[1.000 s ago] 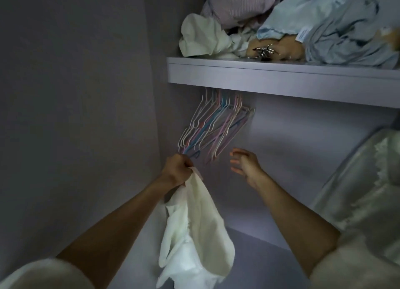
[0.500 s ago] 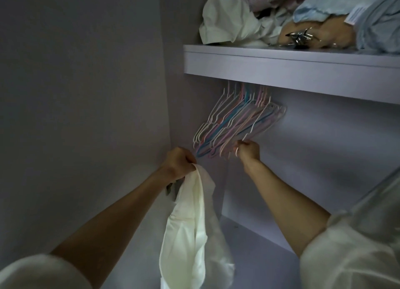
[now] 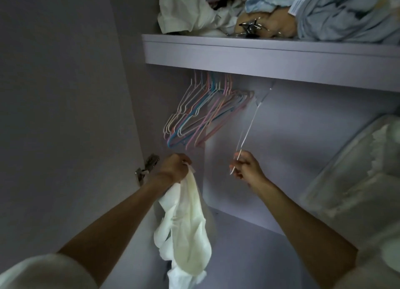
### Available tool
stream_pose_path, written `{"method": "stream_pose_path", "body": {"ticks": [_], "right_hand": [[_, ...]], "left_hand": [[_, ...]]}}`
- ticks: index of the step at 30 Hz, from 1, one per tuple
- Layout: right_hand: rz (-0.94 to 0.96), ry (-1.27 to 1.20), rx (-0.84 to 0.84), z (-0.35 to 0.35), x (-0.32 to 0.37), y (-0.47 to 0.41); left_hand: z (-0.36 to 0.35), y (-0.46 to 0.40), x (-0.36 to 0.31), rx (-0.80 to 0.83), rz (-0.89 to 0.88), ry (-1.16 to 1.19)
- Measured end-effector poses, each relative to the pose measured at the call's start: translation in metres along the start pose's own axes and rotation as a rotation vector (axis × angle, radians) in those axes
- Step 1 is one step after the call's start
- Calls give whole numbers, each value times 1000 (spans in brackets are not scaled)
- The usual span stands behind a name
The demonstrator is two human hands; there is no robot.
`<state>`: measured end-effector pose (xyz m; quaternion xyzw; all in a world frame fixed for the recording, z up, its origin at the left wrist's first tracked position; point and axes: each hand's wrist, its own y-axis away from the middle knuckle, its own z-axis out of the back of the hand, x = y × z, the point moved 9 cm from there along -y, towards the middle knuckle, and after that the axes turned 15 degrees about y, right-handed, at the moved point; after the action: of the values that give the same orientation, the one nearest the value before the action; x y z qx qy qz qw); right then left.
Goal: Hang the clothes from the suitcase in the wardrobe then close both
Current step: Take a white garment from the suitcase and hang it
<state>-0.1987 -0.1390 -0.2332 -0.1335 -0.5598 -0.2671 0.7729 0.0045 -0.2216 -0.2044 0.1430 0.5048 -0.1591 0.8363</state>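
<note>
1. Under the pale lilac wardrobe shelf (image 3: 259,57), the right hand (image 3: 247,169) is pinching the lower corner of a thin white wire hanger (image 3: 249,128), its grip closed narrowly on the wire; the hook end is blurring up near the shelf's underside, so whether it is sitting on a rail cannot be told.
2. Lower left, the left hand (image 3: 175,169) is clutching a soft cream-white fabric garment (image 3: 186,230) by a bunched top edge — its grip is wrapping fully round the cloth, and the rest is dangling limp in front of the wardrobe floor.
3. Judging by the drape, the garment is handling light and floppy; taking it at the shoulders or neckline is likely going to suit threading best.
4. The hanger is looking stiff but springy and light — prone to snagging.
5. A bunch of pastel pink, blue and white wire hangers (image 3: 201,115) is crowding just left of the held one, apart from it.
6. Open room is lying to the right of the bunch, beneath the shelf; the shelf's front edge is limiting upward lift, and a metal door hinge (image 3: 147,167) is sitting near the left hand.
</note>
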Motion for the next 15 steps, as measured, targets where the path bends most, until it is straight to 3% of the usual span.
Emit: {"method": "stream_pose_path", "body": {"ticks": [3, 8, 12, 15], "right_hand": [[-1, 68, 45, 4, -29, 26], [-88, -87, 170, 18, -64, 54], [-47, 47, -96, 46, -67, 66], [84, 126, -136, 47, -75, 87]], "left_hand": [[-9, 6, -3, -33, -7, 77], [-30, 19, -5, 11, -1, 96], [-48, 30, -2, 72, 58, 205], [-54, 35, 2, 67, 70, 298]]}}
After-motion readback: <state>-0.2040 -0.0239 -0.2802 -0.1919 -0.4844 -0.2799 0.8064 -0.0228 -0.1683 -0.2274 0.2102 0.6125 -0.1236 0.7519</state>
